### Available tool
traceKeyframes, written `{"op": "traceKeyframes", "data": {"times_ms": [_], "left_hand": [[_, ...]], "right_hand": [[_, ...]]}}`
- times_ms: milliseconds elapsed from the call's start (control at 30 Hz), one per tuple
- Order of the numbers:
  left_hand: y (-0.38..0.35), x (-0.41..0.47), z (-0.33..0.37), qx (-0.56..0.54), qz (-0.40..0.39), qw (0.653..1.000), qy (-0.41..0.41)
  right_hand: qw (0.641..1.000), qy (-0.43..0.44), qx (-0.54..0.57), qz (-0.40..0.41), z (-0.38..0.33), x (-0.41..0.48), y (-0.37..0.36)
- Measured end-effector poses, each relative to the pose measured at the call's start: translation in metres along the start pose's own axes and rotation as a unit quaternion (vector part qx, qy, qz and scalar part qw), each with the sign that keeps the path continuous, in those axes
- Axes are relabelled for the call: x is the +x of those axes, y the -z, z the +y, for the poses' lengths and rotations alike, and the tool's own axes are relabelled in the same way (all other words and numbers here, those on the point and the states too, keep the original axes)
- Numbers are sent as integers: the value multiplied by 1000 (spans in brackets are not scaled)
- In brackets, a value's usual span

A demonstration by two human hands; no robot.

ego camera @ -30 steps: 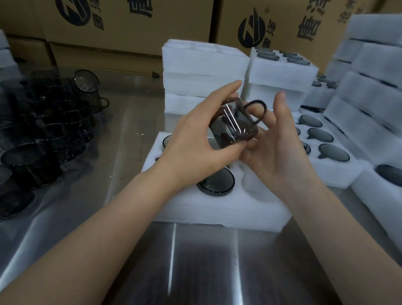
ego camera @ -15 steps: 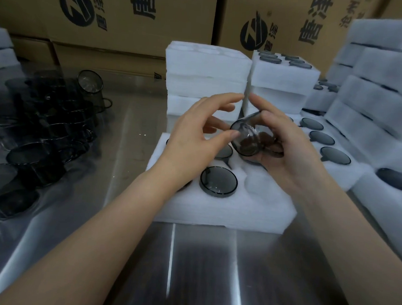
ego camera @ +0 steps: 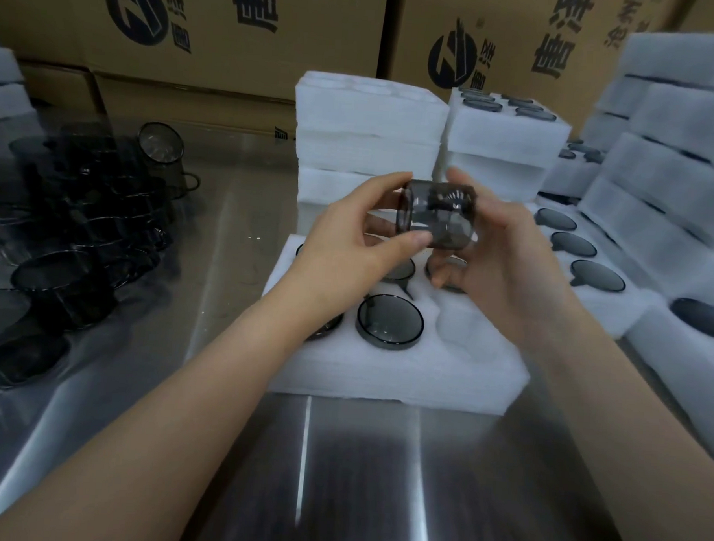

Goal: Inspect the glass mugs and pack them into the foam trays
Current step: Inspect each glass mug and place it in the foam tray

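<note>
Both the left hand (ego camera: 348,245) and right hand (ego camera: 507,268) pinched the glass mug (ego camera: 435,216) sideways above the near foam tray (ego camera: 383,373), its handle seemingly hidden; slow turning against light would best expose flaws.

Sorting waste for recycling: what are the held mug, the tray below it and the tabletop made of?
The mug looks like smoky grey glass, glossy: see-through with highlights. The tray seems white foam, matte, with fuzzy cut edges. The tabletop is probably brushed steel, given streaky reflections.
</note>
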State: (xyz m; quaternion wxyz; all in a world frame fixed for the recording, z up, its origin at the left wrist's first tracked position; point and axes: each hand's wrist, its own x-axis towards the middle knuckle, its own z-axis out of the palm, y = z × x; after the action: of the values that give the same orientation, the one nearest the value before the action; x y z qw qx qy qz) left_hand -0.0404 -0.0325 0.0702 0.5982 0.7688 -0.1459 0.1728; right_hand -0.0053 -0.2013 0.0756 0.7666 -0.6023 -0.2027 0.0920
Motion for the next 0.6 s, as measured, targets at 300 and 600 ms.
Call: {"op": "traceKeyframes", "data": {"times_ms": [300, 600], "left_hand": [[0, 2, -4, 7, 26, 999, 42], [24, 13, -15, 119, 130, 980, 91]], "right_hand": [[961, 130, -209, 128, -3, -11, -8], [849, -23, -525, 55, -38, -26, 0]]}}
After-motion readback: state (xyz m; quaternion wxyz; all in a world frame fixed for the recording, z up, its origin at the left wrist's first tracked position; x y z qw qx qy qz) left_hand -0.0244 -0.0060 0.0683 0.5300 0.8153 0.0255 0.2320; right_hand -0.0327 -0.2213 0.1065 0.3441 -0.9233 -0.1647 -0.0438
